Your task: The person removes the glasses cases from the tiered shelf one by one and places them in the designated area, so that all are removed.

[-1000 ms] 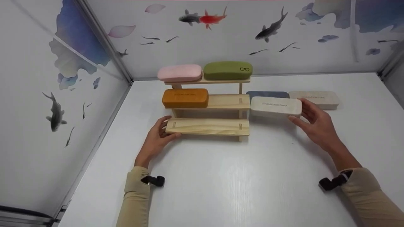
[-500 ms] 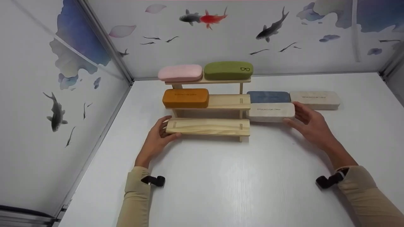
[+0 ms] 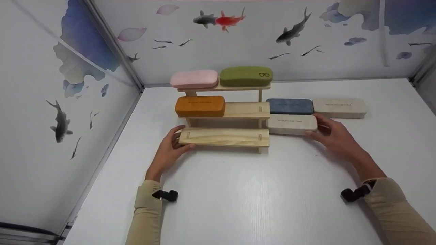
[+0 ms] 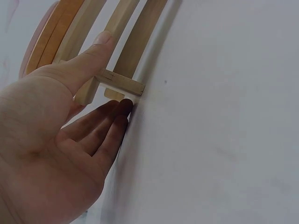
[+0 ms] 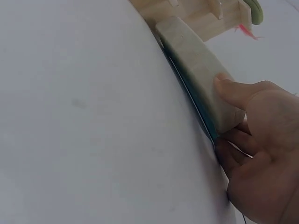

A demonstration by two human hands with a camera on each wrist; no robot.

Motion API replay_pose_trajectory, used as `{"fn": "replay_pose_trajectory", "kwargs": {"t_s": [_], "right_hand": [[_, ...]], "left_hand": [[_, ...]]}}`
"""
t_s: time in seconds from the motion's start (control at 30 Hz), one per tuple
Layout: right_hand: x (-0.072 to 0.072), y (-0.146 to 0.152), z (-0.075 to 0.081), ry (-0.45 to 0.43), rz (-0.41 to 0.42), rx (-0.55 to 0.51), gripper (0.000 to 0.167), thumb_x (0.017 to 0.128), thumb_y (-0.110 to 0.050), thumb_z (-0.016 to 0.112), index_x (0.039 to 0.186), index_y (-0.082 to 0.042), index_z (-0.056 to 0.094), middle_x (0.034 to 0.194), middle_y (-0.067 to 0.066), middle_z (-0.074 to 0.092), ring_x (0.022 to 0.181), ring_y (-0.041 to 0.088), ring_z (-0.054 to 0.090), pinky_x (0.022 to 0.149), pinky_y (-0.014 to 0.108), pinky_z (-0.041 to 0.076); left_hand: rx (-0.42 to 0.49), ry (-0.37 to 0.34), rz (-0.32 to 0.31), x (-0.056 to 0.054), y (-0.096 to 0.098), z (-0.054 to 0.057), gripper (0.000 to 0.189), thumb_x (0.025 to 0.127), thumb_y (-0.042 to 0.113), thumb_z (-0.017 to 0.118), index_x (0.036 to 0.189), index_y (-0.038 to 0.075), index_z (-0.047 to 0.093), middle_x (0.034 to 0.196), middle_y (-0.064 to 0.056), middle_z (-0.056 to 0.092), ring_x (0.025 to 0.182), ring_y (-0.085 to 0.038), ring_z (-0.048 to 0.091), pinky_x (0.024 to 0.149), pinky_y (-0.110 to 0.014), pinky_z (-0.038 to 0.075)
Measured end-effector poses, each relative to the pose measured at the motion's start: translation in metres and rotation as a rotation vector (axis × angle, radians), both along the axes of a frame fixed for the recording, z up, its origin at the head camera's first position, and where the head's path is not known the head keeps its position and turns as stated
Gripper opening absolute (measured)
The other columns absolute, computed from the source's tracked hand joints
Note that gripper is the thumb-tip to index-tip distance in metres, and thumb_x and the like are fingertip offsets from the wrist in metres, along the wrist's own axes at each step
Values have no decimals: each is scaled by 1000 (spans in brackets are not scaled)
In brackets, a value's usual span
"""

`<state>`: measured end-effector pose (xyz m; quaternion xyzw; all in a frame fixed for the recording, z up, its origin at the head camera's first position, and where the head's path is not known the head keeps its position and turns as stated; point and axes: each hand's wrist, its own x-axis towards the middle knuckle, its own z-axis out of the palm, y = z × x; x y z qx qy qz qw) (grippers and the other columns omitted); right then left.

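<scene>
Pinching the right end of the white case (image 3: 292, 124), the right hand (image 3: 335, 139) is keeping its thumb at the near edge, other fingers curling round behind. Compared with a second ago, the case is sitting lower in the head view, a bit further left and nearer the person. It was overlapping the blue case (image 3: 289, 106); now it is lying just in front, so more of the blue one is showing. The right hand is shifting left along with it. Left hand (image 3: 167, 153) is staying put, fingers gripping the left end of the bottom shelf (image 3: 223, 136), thumb in front. For the work in hand, this is looking like a set-down on the table (image 3: 265, 204) beside the wooden rack (image 3: 242, 109), probably nearly done; the fingers are not letting go. Cannot tell whether the white case is touching the rack or resting its full weight. Beige case (image 3: 340, 107) is sitting right of the blue one; orange case (image 3: 200, 106), pink case (image 3: 194, 79) and green case (image 3: 246, 76) are occupying the upper levels.
</scene>
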<state>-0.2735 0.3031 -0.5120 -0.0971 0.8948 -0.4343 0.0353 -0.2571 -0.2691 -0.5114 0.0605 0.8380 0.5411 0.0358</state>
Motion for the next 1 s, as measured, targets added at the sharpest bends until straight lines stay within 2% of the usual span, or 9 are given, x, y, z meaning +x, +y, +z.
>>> {"fn": "replay_pose_trajectory", "kwargs": {"t_s": [0.03,0.07,0.17,0.27,0.5,0.7,1.0], "right_hand": [[0,0,0,10,5,6,87,103,-52,72,171,-13,33,169,21,46,154,42,48,123,61,41],[0,-1,-1,21,9,11,87,103,-50,72,171,-12,33,168,22,46,153,43,48,122,61,42],[1,-1,-1,46,10,32,85,104,-48,72,170,-12,34,167,20,48,151,40,51,121,52,47],[2,-1,-1,46,14,41,85,104,-48,72,171,-13,33,167,20,47,151,40,50,120,49,48],[0,-1,1,18,16,20,87,104,-47,72,172,-12,29,169,23,43,154,45,45,122,64,41],[-2,-2,0,9,-15,-21,82,102,-42,77,166,-9,38,163,23,50,152,44,47,124,63,40],[-1,-3,0,10,-20,-19,80,104,-39,75,167,-10,36,165,24,48,154,45,45,125,63,39]], "left_hand": [[-2,0,0,0,0,0,91,88,41,91,163,28,41,156,-7,59,144,-21,59,122,-43,50],[-3,2,-2,0,0,0,91,89,41,91,163,27,41,155,-7,59,144,-21,59,122,-42,50],[-1,6,-6,0,1,0,91,89,41,91,164,26,41,151,-8,63,140,-21,62,120,-42,52],[-7,2,-3,-1,0,0,90,90,42,90,164,27,41,146,-8,66,135,-21,65,117,-40,54],[-11,-6,2,-1,-1,-1,92,89,43,90,164,27,40,145,-9,67,132,-21,66,114,-38,56],[-3,-8,4,-1,-1,-1,92,89,43,91,164,26,41,143,-9,67,132,-22,66,116,-42,54],[-4,-9,9,0,0,0,90,89,43,91,163,29,42,141,-8,68,131,-21,67,113,-37,56]]}}
